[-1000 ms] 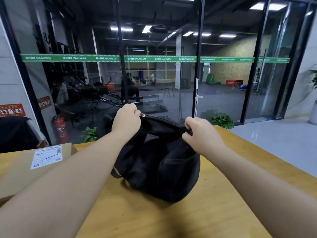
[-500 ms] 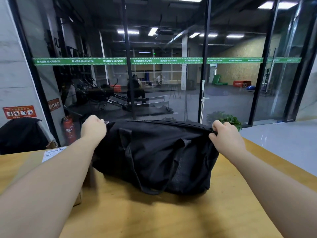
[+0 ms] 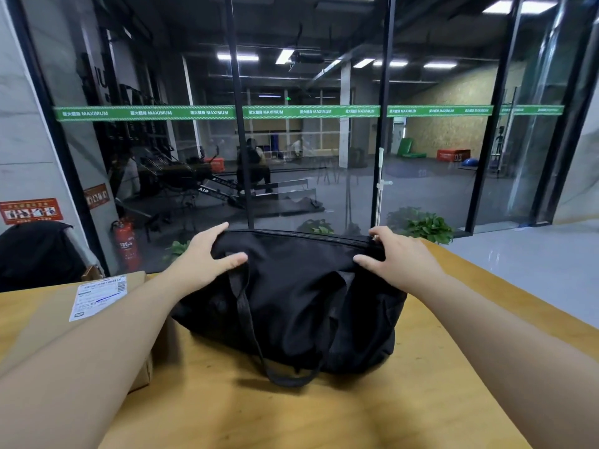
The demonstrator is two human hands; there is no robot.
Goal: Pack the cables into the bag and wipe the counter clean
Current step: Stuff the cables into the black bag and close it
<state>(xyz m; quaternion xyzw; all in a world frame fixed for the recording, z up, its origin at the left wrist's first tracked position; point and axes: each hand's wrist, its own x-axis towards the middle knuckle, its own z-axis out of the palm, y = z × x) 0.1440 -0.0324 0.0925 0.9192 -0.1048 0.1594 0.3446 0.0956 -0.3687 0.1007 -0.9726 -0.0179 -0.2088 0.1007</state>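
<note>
A black duffel bag (image 3: pixel 291 303) lies lengthwise on the wooden counter (image 3: pixel 291 416), its top zip line closed as far as I can see and one strap loop hanging down the front. My left hand (image 3: pixel 204 257) rests on the bag's left top end, fingers straight along the top and thumb spread on the front. My right hand (image 3: pixel 395 254) holds the right top end, fingers curled over the edge by a small metal glint and thumb on the front. No cables or cloth are in view.
A cardboard box (image 3: pixel 48 319) with a white shipping label sits at the left, partly under my left forearm. A glass wall stands just behind the counter. The counter's right edge drops to a pale floor (image 3: pixel 534 270).
The bag went from bunched up to stretched out lengthwise. My left hand has loosened from a fist grip to flat fingers on the bag's end; both hands moved slightly inward.
</note>
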